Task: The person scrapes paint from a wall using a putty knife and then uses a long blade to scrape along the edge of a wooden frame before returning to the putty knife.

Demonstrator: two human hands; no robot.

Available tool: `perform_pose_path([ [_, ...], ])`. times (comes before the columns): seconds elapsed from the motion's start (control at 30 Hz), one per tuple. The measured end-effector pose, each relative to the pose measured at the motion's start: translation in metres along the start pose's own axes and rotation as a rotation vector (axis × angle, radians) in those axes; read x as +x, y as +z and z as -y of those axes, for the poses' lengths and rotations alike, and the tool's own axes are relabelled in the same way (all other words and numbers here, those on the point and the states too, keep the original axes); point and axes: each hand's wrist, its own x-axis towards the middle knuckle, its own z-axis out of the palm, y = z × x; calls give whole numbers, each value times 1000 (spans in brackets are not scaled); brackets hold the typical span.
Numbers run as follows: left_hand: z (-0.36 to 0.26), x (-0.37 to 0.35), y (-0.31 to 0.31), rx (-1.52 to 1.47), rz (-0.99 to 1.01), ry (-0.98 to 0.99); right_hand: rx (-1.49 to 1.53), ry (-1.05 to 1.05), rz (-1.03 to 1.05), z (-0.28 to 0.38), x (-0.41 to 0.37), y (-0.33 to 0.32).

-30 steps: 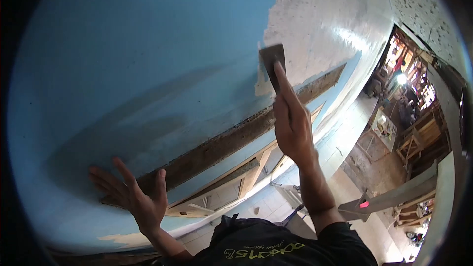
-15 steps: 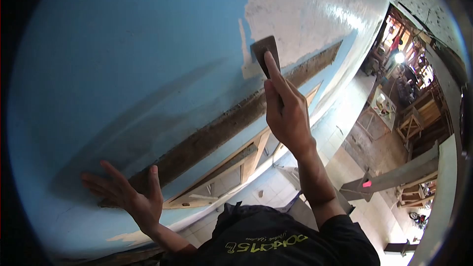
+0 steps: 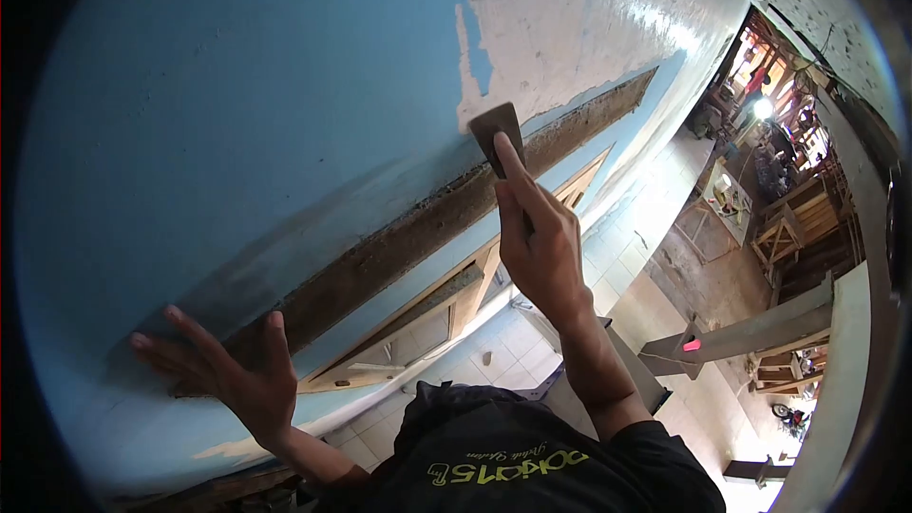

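Observation:
My right hand point(image 3: 543, 237) grips a flat scraper point(image 3: 495, 121), index finger stretched along its blade. The blade lies against the blue wall point(image 3: 285, 85), at the lower corner of a whitish patch point(image 3: 570, 28) where the blue paint is gone. Just below the blade runs a rough brown ledge point(image 3: 380, 261). My left hand point(image 3: 237, 375) is spread with fingers apart, over the lower left end of that ledge and against or close to the wall; exact contact cannot be told. Nothing is in it.
Under the ledge is a wooden frame with openings point(image 3: 399, 347). A grey post point(image 3: 741, 328) with a pink mark crosses the right side. Further off stand a small table point(image 3: 727, 199) with things on it and a wooden stand point(image 3: 781, 236). Pale tiles point(image 3: 508, 351) cover the floor.
The scraper has moved down along the wall from the patch's edge to its lower corner, near the ledge. The view has shifted slightly. My left hand stays spread by the ledge.

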Motion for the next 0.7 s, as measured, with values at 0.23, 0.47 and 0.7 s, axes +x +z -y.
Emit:
perform_pose_path([
  [0.23,3,-2,4,39,-26,16,-52,-41,6,2,11,-10],
  [0.47,4,-1,3,10,-4,7,-71,-23,-9,15,27,-12],
  [0.7,2,-4,2,15,13,-32,-58,-72,-21,-3,17,-3],
])
